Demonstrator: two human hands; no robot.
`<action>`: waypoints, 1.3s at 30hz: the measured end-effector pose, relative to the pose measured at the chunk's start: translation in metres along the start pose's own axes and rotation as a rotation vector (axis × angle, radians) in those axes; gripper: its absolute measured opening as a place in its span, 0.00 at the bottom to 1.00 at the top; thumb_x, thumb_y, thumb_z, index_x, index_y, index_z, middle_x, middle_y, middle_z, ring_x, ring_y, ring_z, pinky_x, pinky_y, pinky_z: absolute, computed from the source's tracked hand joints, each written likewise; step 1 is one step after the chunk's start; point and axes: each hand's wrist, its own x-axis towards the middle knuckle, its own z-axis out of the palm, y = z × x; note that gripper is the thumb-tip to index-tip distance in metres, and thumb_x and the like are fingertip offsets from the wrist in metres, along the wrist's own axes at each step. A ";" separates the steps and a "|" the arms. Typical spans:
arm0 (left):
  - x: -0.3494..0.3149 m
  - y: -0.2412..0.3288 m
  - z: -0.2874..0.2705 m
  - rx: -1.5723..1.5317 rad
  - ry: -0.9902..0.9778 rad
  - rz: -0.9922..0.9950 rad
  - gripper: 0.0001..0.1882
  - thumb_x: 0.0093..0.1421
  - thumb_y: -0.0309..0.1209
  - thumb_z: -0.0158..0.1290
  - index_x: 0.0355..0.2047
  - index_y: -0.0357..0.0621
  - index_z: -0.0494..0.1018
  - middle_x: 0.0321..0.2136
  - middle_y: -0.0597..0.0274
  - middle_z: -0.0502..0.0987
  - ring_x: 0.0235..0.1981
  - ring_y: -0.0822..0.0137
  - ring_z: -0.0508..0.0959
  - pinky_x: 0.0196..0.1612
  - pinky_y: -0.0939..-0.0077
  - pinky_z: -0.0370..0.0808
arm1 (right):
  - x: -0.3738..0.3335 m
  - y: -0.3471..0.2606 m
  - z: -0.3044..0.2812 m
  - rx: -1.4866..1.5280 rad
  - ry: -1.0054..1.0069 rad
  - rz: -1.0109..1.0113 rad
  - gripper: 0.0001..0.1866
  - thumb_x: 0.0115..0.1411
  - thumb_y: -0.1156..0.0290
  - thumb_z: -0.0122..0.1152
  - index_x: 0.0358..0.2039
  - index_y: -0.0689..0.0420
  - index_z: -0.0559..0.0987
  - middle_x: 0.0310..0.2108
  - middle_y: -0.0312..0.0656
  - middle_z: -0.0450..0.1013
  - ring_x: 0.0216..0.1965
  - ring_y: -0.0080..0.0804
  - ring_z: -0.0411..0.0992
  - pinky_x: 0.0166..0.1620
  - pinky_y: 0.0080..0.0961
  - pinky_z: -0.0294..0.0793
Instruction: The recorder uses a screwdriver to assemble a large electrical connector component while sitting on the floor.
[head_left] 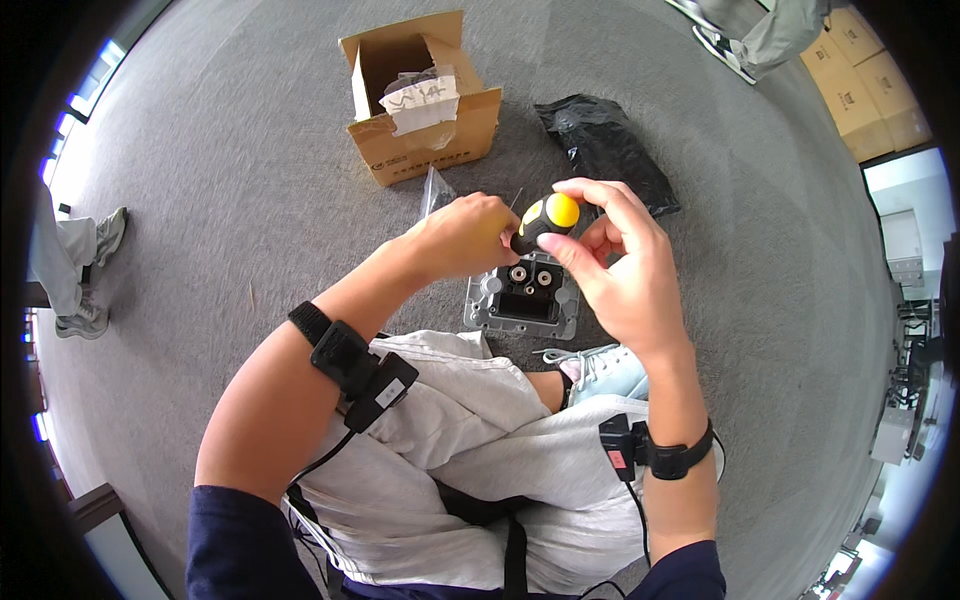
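A screwdriver (548, 216) with a stubby yellow and black handle is held at a tilt above a grey metal housing (478, 312). My right hand (630, 270) has thumb and index finger about the handle, near its yellow end. The fingers of my left hand (468, 235) are curled closed at the handle's lower, dark end. They hide the shaft and the tip. Inside the housing, which lies on the carpet, sits a black part (530, 306) with two round metal-ringed fittings. A clear plastic bag (436, 188) lies just beyond my left hand.
An open cardboard box (425, 150) stands ahead on the grey carpet. Right of it lies a black plastic bag (615, 145). Other people's shoes (725, 52) show at the far right and at the left. Stacked cartons (865, 90) stand at the right rim.
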 end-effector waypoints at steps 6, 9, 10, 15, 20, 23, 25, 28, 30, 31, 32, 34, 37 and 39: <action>0.003 0.000 0.006 -0.080 -0.009 -0.024 0.14 0.47 0.37 0.63 0.27 0.39 0.76 0.27 0.55 0.79 0.33 0.54 0.80 0.38 0.65 0.76 | -0.002 0.000 0.000 -0.175 0.040 -0.067 0.22 0.52 0.66 0.69 0.47 0.55 0.74 0.36 0.38 0.69 0.21 0.21 0.66 0.27 0.19 0.70; 0.003 0.000 0.007 -0.035 0.006 -0.004 0.11 0.48 0.34 0.60 0.26 0.38 0.76 0.27 0.52 0.79 0.33 0.52 0.80 0.39 0.62 0.75 | 0.000 -0.002 -0.001 -0.052 0.009 -0.036 0.24 0.53 0.68 0.68 0.50 0.55 0.73 0.36 0.39 0.69 0.22 0.22 0.67 0.29 0.20 0.72; 0.002 0.002 0.005 -0.002 0.014 -0.007 0.10 0.48 0.33 0.59 0.25 0.38 0.76 0.27 0.50 0.79 0.34 0.51 0.80 0.39 0.61 0.75 | 0.000 -0.002 -0.002 0.013 -0.025 0.004 0.24 0.53 0.69 0.67 0.52 0.55 0.73 0.37 0.39 0.69 0.23 0.23 0.68 0.30 0.20 0.72; 0.004 -0.005 0.011 0.012 0.030 0.012 0.08 0.49 0.30 0.55 0.27 0.37 0.77 0.28 0.46 0.78 0.35 0.49 0.79 0.41 0.60 0.75 | 0.000 -0.002 -0.004 -0.082 -0.074 0.003 0.23 0.55 0.75 0.63 0.52 0.55 0.71 0.43 0.43 0.71 0.25 0.26 0.72 0.30 0.23 0.74; 0.003 0.000 0.009 -0.065 0.000 0.001 0.13 0.48 0.37 0.62 0.27 0.39 0.77 0.28 0.51 0.79 0.33 0.51 0.80 0.39 0.63 0.75 | -0.002 0.005 0.003 0.093 0.024 0.027 0.21 0.53 0.72 0.66 0.46 0.58 0.68 0.40 0.43 0.73 0.26 0.29 0.73 0.32 0.24 0.75; 0.004 0.000 0.009 0.003 0.005 -0.021 0.13 0.48 0.39 0.62 0.25 0.42 0.76 0.26 0.55 0.79 0.31 0.53 0.80 0.37 0.64 0.76 | 0.000 0.000 0.002 0.048 0.007 0.083 0.26 0.53 0.70 0.67 0.50 0.58 0.67 0.39 0.43 0.73 0.27 0.30 0.74 0.33 0.25 0.75; 0.003 0.002 0.011 0.069 0.017 -0.021 0.13 0.49 0.40 0.62 0.25 0.43 0.76 0.25 0.55 0.78 0.31 0.53 0.80 0.37 0.63 0.76 | 0.002 -0.008 0.000 0.017 -0.004 0.082 0.24 0.55 0.69 0.66 0.50 0.56 0.69 0.40 0.43 0.73 0.27 0.32 0.74 0.32 0.26 0.75; 0.004 0.000 0.015 0.171 0.046 0.005 0.14 0.50 0.43 0.60 0.25 0.45 0.76 0.25 0.57 0.78 0.32 0.54 0.80 0.36 0.62 0.76 | 0.002 0.001 0.001 -0.114 0.008 -0.082 0.21 0.55 0.68 0.67 0.47 0.57 0.71 0.40 0.44 0.72 0.27 0.32 0.74 0.32 0.25 0.74; 0.000 0.002 0.011 0.175 0.053 0.019 0.16 0.49 0.46 0.60 0.25 0.46 0.76 0.25 0.59 0.79 0.32 0.55 0.80 0.34 0.62 0.76 | 0.002 -0.001 0.004 -0.042 0.025 -0.039 0.20 0.54 0.67 0.67 0.45 0.57 0.73 0.38 0.45 0.73 0.27 0.32 0.74 0.32 0.25 0.74; 0.000 0.002 0.012 0.194 0.079 0.012 0.17 0.49 0.48 0.60 0.25 0.47 0.76 0.25 0.59 0.79 0.32 0.56 0.80 0.34 0.62 0.76 | 0.000 -0.003 0.002 -0.040 -0.009 0.035 0.20 0.54 0.67 0.68 0.45 0.57 0.73 0.36 0.45 0.74 0.26 0.32 0.74 0.31 0.25 0.74; 0.003 0.005 0.012 0.195 0.075 0.007 0.18 0.49 0.49 0.60 0.24 0.47 0.76 0.24 0.59 0.79 0.31 0.56 0.81 0.33 0.62 0.76 | -0.001 -0.004 0.000 -0.041 -0.040 0.107 0.20 0.54 0.67 0.68 0.45 0.58 0.73 0.34 0.44 0.74 0.26 0.32 0.74 0.31 0.26 0.74; 0.004 0.011 0.014 0.230 0.074 0.006 0.17 0.50 0.48 0.59 0.23 0.46 0.77 0.24 0.57 0.79 0.30 0.55 0.81 0.32 0.61 0.77 | -0.002 -0.005 0.000 -0.043 -0.009 0.105 0.20 0.53 0.67 0.69 0.45 0.58 0.73 0.34 0.44 0.75 0.27 0.32 0.75 0.32 0.25 0.74; 0.005 0.006 0.022 0.182 0.117 0.046 0.12 0.51 0.39 0.57 0.25 0.43 0.77 0.26 0.53 0.79 0.32 0.52 0.80 0.37 0.58 0.77 | 0.002 -0.012 -0.004 0.004 -0.052 0.068 0.20 0.54 0.71 0.66 0.46 0.59 0.73 0.38 0.46 0.76 0.32 0.33 0.76 0.34 0.25 0.75; 0.008 0.005 0.027 0.139 0.143 0.081 0.10 0.51 0.36 0.55 0.25 0.42 0.77 0.27 0.52 0.79 0.33 0.51 0.80 0.38 0.60 0.77 | 0.002 -0.010 -0.006 0.023 -0.075 0.086 0.22 0.55 0.72 0.65 0.50 0.59 0.71 0.41 0.47 0.74 0.34 0.34 0.77 0.37 0.26 0.77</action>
